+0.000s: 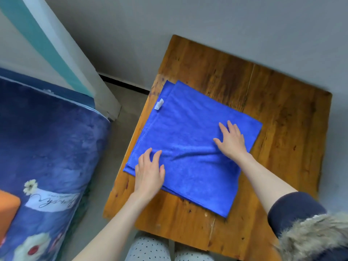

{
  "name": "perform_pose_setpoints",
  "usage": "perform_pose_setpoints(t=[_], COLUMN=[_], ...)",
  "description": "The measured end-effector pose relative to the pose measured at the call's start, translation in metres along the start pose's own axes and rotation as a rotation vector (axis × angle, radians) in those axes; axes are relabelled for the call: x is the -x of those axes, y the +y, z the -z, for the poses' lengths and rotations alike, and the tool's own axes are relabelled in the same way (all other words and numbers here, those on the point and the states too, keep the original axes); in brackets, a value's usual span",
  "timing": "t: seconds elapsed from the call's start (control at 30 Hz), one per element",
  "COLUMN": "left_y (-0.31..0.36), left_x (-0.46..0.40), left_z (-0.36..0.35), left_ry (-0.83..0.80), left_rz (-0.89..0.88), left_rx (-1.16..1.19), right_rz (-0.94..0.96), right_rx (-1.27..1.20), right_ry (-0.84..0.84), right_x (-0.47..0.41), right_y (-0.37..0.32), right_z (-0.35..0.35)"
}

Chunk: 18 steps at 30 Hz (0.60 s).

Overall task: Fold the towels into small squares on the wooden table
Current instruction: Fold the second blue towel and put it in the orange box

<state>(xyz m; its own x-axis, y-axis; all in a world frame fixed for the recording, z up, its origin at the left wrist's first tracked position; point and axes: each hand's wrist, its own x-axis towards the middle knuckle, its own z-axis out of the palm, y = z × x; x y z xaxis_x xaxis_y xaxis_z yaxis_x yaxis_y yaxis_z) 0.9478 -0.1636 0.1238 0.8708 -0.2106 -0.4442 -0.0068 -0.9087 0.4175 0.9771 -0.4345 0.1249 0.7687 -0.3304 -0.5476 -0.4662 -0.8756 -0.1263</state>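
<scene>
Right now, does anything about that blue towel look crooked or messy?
Slightly. The blue towel lies skewed on the wooden table, its layers misaligned at the far-left corner, with a wrinkle running between the left hand and right hand.

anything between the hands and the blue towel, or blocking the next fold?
Nothing visible. The left hand and right hand both lie flat on the blue towel, fingers straight, no grip. The wooden table shows only bare wood around the towel.

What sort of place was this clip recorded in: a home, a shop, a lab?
Most likely a home, probably a bedroom. A plush floral blanket covers what looks like a bed, a small worn wooden table stands against a plain wall, and the person wears dotted pyjama-like trousers.
</scene>
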Motion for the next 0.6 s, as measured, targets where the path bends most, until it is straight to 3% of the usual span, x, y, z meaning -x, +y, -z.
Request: perform_pose_setpoints(t=[0.13, 0.3, 0.6], left_y=[0.016, 0.034, 0.093], left_x=[-0.007, -0.034, -0.093], left_z=[-0.011, -0.006, -0.020], left_ry=[-0.126, -0.105, -0.116], left_rz=[0.047, 0.005, -0.154], left_rx=[-0.104, -0.286, -0.321], right_rz=[0.065, 0.010, -0.146], right_rx=[0.066, 0.042, 0.049], right_ry=[-0.070, -0.098, -0.054], right_x=[0.004, 0.009, 0.055], right_y=[0.024, 0.042, 0.100], right_z=[-0.003, 0.000, -0.009])
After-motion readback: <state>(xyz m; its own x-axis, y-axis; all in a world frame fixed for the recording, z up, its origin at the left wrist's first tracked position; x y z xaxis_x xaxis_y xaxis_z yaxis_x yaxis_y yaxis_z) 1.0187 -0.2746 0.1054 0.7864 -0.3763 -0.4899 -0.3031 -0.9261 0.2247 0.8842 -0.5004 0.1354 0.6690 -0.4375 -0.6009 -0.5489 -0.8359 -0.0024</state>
